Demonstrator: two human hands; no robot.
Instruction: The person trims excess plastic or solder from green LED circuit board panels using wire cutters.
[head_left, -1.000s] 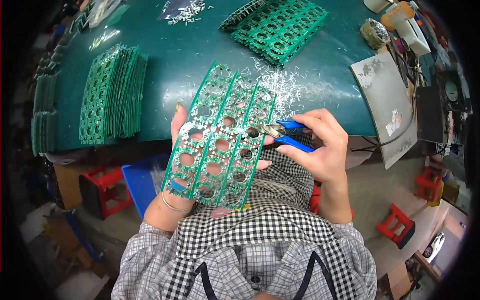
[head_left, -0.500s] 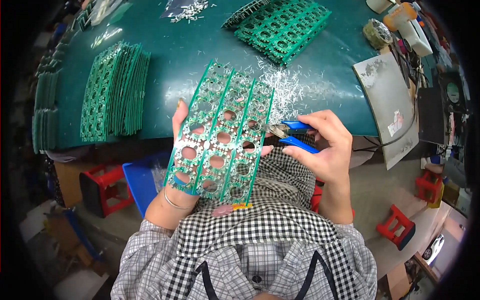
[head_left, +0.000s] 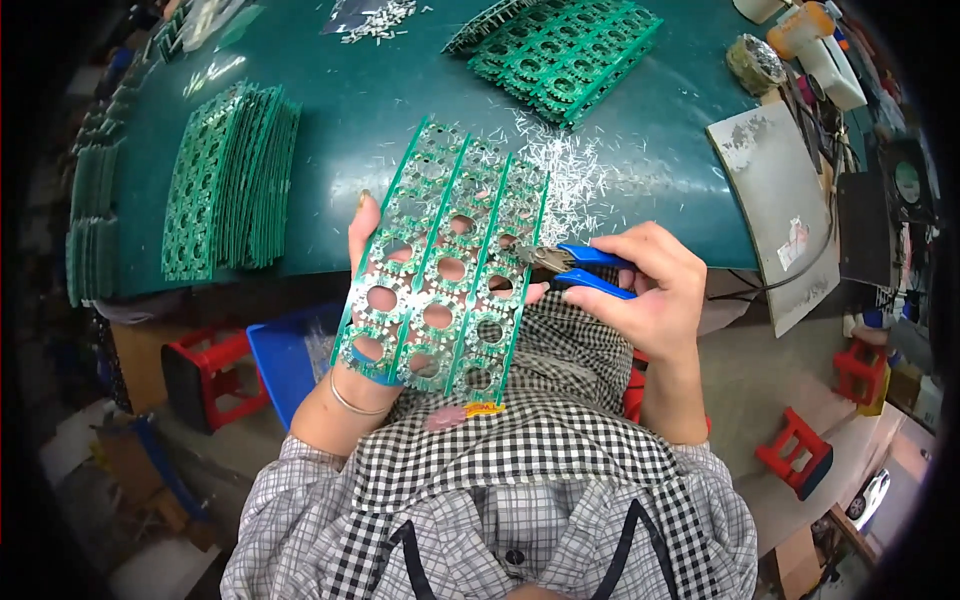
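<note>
My left hand [head_left: 362, 240] holds a green circuit board panel [head_left: 440, 260] with rows of round holes, tilted up in front of my chest; most of the hand is hidden behind it. My right hand [head_left: 655, 290] grips blue-handled cutting pliers [head_left: 575, 270], whose jaws touch the panel's right edge. Short white clippings [head_left: 570, 175] lie scattered on the green table [head_left: 330, 130] just beyond the panel.
A stack of the same green panels [head_left: 225, 180] lies at the left, another pile [head_left: 565, 50] at the far middle. A grey metal plate [head_left: 780, 220] and tools sit at the right. Red stools [head_left: 215, 375] and a blue bin [head_left: 290, 355] stand below the table edge.
The panel has tilted slightly and shifted in my left hand; the pliers stay at its right edge, moved a little along it.
</note>
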